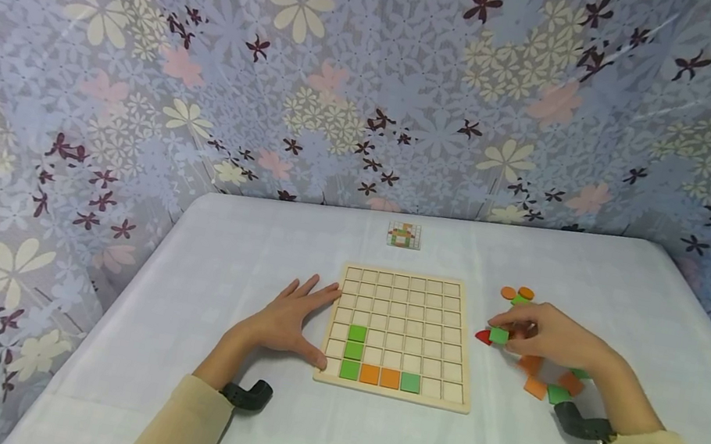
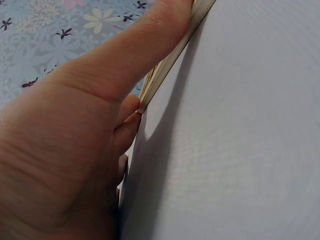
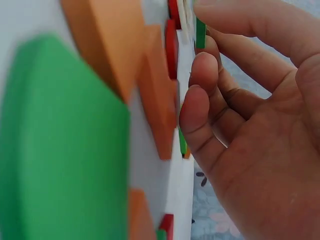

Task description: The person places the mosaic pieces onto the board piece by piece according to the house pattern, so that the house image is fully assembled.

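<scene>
A wooden grid board lies on the table. Three green tiles form a column near its left side, and two orange tiles and a bluish-green tile continue along the bottom row. My left hand rests at the board's left edge, fingers spread, thumb at the lower left corner. To the right of the board, my right hand pinches a green square tile between thumb and fingers. In the right wrist view the tile shows edge-on. Just beside it lies a red piece, partly covered.
Loose orange and green pieces lie around and below my right hand. Two orange round pieces sit beyond it. A small pattern card lies behind the board. Flowered cloth hangs at the table's back edge.
</scene>
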Demonstrator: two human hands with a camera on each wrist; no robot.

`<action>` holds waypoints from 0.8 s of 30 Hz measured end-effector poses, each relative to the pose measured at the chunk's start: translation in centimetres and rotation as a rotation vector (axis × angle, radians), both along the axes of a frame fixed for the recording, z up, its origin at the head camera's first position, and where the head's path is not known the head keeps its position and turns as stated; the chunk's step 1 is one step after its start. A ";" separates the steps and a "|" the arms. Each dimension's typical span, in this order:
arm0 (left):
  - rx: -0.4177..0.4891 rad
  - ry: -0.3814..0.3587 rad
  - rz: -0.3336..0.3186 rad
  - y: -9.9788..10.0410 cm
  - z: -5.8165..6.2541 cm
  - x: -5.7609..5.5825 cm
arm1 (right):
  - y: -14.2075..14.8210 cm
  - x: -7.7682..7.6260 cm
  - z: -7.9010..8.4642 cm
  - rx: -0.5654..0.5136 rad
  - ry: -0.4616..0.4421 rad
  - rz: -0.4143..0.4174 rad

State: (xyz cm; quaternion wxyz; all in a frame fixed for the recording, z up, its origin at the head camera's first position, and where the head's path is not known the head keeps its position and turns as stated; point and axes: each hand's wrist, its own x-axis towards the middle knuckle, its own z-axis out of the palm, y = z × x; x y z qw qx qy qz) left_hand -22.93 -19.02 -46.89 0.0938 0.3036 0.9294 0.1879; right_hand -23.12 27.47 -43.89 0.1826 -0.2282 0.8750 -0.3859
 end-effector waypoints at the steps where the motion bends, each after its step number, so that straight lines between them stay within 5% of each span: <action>1: -0.001 0.000 0.002 0.0 0.0 0.0 | -0.2 0.0 -0.1 -0.010 -0.001 0.008; 11: 0.014 0.006 0.000 0.0 0.1 0.1 | -1.8 0.1 -0.6 -0.055 0.083 0.093; 24: 0.009 0.003 0.002 0.0 -0.1 -0.1 | -4.5 0.8 -0.7 -0.084 0.063 0.114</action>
